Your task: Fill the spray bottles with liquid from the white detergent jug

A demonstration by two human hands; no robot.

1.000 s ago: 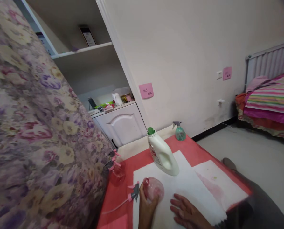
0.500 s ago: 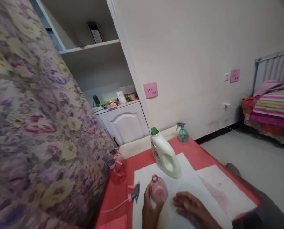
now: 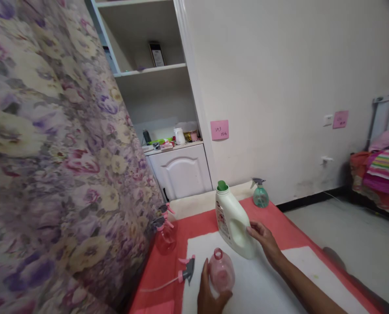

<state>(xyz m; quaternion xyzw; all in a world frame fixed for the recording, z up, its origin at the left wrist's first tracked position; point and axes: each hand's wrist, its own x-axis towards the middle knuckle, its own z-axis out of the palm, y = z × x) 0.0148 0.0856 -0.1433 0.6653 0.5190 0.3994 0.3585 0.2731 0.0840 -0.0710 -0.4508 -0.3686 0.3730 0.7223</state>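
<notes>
The pale-green detergent jug could tip if the extended, unclosed fingers of the right hand, touching its handle, push unevenly; in front of the jug, the uncapped pink spray-bottle body, gripped by the left hand's fingers, appears empty, whereas the opaque jug hides its contents.

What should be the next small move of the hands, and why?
Probably the right hand should close around the pale green handled jug: it seems to touch the jug's side, but no full grip shows. The left hand holds the pink bottle with its mouth uncovered, while a pink-and-grey trigger sprayer lies apart beside it.
</notes>
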